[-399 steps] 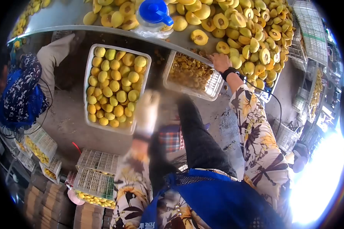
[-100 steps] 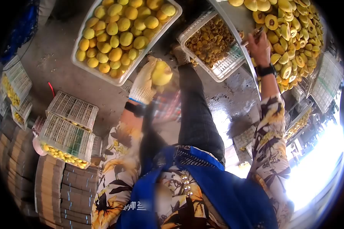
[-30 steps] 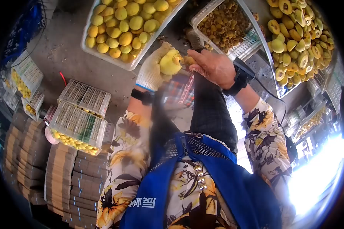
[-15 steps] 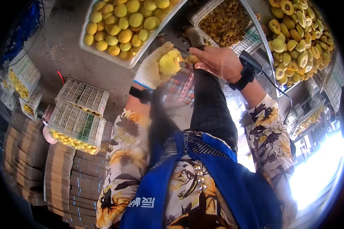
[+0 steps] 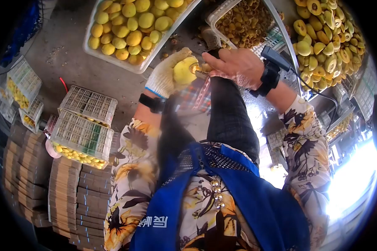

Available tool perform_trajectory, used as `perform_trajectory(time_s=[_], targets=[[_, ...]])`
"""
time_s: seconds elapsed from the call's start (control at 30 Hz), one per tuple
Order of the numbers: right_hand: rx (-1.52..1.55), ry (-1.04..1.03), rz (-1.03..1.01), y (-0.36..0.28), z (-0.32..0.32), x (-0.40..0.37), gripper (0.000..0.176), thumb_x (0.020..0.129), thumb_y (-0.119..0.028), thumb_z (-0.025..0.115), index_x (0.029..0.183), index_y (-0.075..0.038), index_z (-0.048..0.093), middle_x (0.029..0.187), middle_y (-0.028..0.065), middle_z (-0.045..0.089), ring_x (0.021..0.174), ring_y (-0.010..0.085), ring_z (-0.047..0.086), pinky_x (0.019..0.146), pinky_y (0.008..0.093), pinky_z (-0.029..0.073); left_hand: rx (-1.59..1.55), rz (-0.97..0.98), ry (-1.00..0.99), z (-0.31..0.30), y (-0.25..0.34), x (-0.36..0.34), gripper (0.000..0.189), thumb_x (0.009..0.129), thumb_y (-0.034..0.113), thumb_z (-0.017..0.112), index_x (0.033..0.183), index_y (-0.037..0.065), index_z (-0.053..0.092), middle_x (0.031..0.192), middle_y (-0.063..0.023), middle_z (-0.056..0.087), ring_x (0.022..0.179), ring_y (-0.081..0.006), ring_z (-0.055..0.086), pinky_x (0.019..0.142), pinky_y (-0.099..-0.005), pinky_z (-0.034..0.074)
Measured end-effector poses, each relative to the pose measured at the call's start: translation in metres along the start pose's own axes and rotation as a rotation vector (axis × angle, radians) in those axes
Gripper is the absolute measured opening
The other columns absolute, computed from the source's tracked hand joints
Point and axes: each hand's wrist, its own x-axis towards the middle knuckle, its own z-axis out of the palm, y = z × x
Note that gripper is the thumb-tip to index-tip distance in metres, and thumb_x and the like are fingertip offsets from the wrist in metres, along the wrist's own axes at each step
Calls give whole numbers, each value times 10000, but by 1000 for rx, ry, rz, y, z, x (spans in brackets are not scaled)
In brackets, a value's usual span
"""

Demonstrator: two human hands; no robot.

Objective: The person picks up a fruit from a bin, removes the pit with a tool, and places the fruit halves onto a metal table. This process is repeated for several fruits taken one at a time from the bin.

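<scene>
My left hand, in a white knitted glove, is wrapped round a yellow fruit whose right side is cut open. Close against that cut side, my right hand is bare, its fingers closed round a small tool with a thin metal end. Most of the tool is hidden by the fingers. Both hands are above my knees, and each wrist wears a black band.
A white bin of whole yellow fruit stands ahead at left. Another bin holds brownish scraps; halved fruit are heaped at right. Crates and stacked cardboard lie at left. A cable runs from near my right wrist.
My right hand and forearm have turned slightly, and the forearm has shifted right. The fruit in my left hand has tilted, so more of its cut side shows.
</scene>
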Motion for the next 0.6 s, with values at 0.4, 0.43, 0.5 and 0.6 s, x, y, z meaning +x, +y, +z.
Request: perform_trajectory(time_s=[0.4,0.43,0.5,0.6], targets=[[190,63,471,-38,7,5,252,855,-298,496,996,-90,484,712,112,571,614,268,591,522,381,467,254,448,123,4,-4,-3,246,878,302,517,963,71,533,770,-28,576,558,-96,558,373,-195,375],[208,88,460,-36,10,5,244,854,-291,498,984,-85,481,719,117,576,618,273,592,527,387,470,257,480,133,4,-5,-3,253,880,308,514,963,70,533,770,-29,575,557,-98,558,374,-198,376],[175,19,462,-30,15,6,235,853,-279,496,969,-75,483,739,122,587,634,279,595,538,391,475,229,500,136,6,-4,-4,269,881,314,512,968,61,530,769,-37,572,551,-110,558,373,-204,378],[37,-241,551,2,40,-7,229,857,-264,481,961,-62,501,776,124,604,677,285,600,549,385,482,100,553,107,11,-3,-9,286,890,322,496,979,51,523,763,-46,568,535,-118,554,360,-204,365]])
